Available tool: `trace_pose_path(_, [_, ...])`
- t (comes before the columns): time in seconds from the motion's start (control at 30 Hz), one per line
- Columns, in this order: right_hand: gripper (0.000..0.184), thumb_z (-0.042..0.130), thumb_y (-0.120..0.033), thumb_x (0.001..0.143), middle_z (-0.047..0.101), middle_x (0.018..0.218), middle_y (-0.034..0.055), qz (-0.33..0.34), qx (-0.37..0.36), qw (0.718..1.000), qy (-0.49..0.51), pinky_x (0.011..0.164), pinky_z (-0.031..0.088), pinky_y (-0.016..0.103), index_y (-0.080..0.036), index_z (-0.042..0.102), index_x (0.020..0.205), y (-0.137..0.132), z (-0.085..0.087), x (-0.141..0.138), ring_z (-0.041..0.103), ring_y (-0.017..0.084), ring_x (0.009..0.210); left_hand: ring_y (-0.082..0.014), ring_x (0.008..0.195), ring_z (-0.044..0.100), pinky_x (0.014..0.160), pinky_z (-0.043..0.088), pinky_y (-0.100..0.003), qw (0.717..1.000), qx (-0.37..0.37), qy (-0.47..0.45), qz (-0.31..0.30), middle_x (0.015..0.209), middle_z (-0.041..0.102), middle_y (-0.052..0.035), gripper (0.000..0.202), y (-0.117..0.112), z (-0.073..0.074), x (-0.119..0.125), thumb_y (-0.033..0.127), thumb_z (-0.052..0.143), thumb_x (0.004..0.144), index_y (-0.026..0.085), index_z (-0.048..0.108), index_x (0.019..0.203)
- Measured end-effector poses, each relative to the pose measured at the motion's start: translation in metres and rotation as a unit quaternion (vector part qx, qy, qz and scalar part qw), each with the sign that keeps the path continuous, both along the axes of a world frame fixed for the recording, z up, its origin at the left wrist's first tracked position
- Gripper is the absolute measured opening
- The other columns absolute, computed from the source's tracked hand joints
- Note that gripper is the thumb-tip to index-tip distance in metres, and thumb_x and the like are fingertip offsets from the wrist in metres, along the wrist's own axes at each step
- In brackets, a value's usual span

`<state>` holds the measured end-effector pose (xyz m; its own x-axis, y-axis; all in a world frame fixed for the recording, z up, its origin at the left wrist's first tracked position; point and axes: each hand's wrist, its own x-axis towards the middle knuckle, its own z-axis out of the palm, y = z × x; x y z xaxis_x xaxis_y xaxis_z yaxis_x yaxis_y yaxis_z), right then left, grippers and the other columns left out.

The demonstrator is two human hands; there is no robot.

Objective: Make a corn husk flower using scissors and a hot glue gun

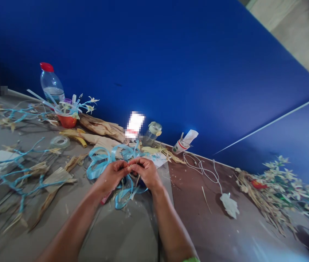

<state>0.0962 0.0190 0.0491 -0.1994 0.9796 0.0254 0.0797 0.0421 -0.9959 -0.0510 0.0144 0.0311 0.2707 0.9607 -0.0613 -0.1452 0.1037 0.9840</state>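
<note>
My left hand (113,176) and my right hand (146,172) meet at the fingertips above the table. Both are closed in a pinch on a thin tan strip (138,179), which looks like dried husk or stem; the fingers hide most of it. Loops of shiny light-blue ribbon (97,163) lie behind and beneath the hands, with one loop hanging toward me. To the left spread branches wrapped in blue (22,189), with dried husk flowers at their tips. A roll of clear tape (59,142) rests behind those branches.
Along the blue partition (154,65) stand a red-capped bottle (52,85), a red cup (67,120) of stems and strips, a clear jar (152,134) and a white cup (180,146). Dried husks (100,125) lie before them. At right are a white cord (203,169) and a flower bunch (288,185).
</note>
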Motion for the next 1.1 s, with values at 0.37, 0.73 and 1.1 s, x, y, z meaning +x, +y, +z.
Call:
trace_pose_path(0.37, [0.025, 0.056, -0.038, 0.079, 0.052, 0.058, -0.0034, -0.093, 0.104, 0.976, -0.165, 0.054, 0.036, 0.021, -0.016, 0.058, 0.067, -0.001, -0.008, -0.006, 0.044, 0.01, 0.054, -0.0093, 0.05, 0.034, 0.049, 0.028, -0.022, 0.994, 0.064, 0.08, 0.031, 0.054, 0.042, 0.0056, 0.025, 0.003, -0.008, 0.004, 0.037, 0.061, 0.071, 0.017, 0.052, 0.06])
trace_pose_path(0.73, [0.037, 0.051, -0.041, 0.084, 0.058, 0.057, -0.0001, -0.101, 0.114, 0.965, -0.213, 0.057, 0.038, 0.022, -0.016, 0.063, 0.06, 0.005, -0.008, 0.002, 0.052, 0.012, 0.057, -0.0129, 0.057, 0.043, 0.055, 0.032, -0.024, 0.969, 0.149, 0.197, 0.006, 0.056, 0.049, 0.0024, 0.023, 0.001, -0.011, 0.005, 0.031, 0.052, 0.077, 0.017, 0.057, 0.06])
trace_pose_path(1.1, [0.041, 0.055, -0.054, 0.078, 0.05, 0.058, -0.0031, -0.049, -0.017, 0.996, -0.078, 0.048, 0.031, 0.021, -0.014, 0.067, 0.08, 0.005, 0.0, 0.007, 0.042, 0.008, 0.05, -0.0086, 0.046, 0.031, 0.044, 0.023, -0.021, 0.995, 0.052, 0.087, 0.019, 0.05, 0.04, 0.0053, 0.021, 0.001, -0.009, 0.003, 0.035, 0.06, 0.073, 0.016, 0.06, 0.062])
